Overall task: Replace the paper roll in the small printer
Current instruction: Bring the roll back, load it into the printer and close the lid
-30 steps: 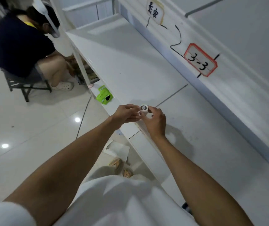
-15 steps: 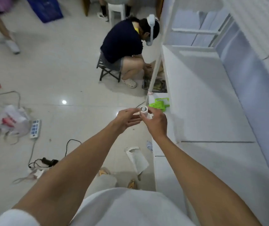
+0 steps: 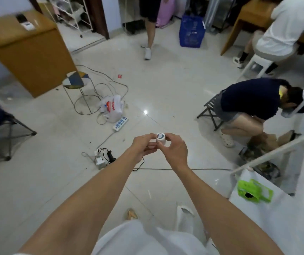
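Observation:
A small white paper roll (image 3: 160, 138) with a grey core end facing up sits between my two hands at the centre of the head view, held out over the floor. My right hand (image 3: 175, 150) wraps around the roll from the right and below. My left hand (image 3: 143, 146) pinches at the roll's left side with its fingertips. A small white printer (image 3: 27, 25) lies on the wooden cabinet (image 3: 31, 52) at the far upper left, well away from my hands.
A white shelf (image 3: 285, 218) with a green object (image 3: 254, 190) stands at the right. A person on a folding stool (image 3: 258, 105) crouches right of my hands. Cables, a power strip (image 3: 120, 123), a plastic bag and a round stool (image 3: 76, 80) litter the floor ahead.
My view has swung left, away from the white shelf and toward the open room. Both hands stay together on the paper roll, which is now over the floor instead of the shelf.

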The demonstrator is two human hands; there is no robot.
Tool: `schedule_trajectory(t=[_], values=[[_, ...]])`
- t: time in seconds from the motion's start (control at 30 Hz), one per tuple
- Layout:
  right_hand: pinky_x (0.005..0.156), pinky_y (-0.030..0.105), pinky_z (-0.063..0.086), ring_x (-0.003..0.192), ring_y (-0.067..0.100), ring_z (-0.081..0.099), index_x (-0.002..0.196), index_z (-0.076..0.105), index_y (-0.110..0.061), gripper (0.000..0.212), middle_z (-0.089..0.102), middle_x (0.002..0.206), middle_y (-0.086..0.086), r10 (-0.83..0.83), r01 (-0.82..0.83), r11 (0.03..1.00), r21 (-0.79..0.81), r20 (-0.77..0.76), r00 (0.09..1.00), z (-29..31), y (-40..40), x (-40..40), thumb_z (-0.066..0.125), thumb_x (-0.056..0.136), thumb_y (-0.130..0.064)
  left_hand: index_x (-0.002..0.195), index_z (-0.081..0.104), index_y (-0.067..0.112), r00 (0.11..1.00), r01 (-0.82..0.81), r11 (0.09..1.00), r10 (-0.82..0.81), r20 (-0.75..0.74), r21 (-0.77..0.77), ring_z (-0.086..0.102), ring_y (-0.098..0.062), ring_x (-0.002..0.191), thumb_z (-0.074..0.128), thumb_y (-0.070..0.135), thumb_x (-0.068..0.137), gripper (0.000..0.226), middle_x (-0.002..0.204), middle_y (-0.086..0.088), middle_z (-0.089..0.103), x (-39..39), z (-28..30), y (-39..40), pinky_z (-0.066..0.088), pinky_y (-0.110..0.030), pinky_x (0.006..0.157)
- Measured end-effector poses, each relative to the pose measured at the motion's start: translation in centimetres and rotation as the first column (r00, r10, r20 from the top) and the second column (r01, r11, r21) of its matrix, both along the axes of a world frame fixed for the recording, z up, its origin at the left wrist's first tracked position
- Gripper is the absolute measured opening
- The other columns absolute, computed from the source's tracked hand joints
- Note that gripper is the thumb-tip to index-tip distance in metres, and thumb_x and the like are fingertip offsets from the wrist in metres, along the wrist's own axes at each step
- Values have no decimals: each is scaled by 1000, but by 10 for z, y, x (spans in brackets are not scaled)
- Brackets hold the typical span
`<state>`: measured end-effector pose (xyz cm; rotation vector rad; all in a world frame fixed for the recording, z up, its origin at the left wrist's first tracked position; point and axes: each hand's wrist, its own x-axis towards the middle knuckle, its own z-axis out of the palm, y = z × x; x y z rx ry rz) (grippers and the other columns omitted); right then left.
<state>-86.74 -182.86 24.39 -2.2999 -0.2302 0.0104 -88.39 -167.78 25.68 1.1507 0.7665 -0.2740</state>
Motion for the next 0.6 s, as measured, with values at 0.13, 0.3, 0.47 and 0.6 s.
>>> schedule_trajectory(t=[0.13,0.3,0.47,0.6], values=[[77,24,50,95,4,61,111,74,-31,30,73,101,-13,174,-175,985,-6,-7,985,-4,79,5,75,88,-51,114,74,6,986,-164,986,164,-9,4,79,-30,96,77,27,88,34,98,-22,80,-17,-8,78,65,-37,83],[81,27,53,97,5,63,115,74,-32,33,73,102,-14,389,-389,921,-8,11,921,-5,181,-8,75,87,-51,111,76,6,934,-357,934,356,18,24,80,-28,87,77,26,90,29,98,-14,81,-64,-4,169,65,-32,73],[83,32,55,98,10,66,114,77,-31,30,76,103,-12,568,-568,823,10,-11,823,-5,269,-30,77,88,-47,119,73,7,922,-387,873,359,145,298,76,-30,91,70,-2,92,28,114,-15,76,-129,-6,236,63,-25,72],[78,33,52,97,11,62,118,76,-34,30,74,101,-13,709,-710,704,-10,-18,705,-9,330,-39,74,91,-46,121,74,18,936,-342,730,322,142,592,74,-12,87,77,1,82,43,107,3,79,-159,-18,280,57,-20,71]])
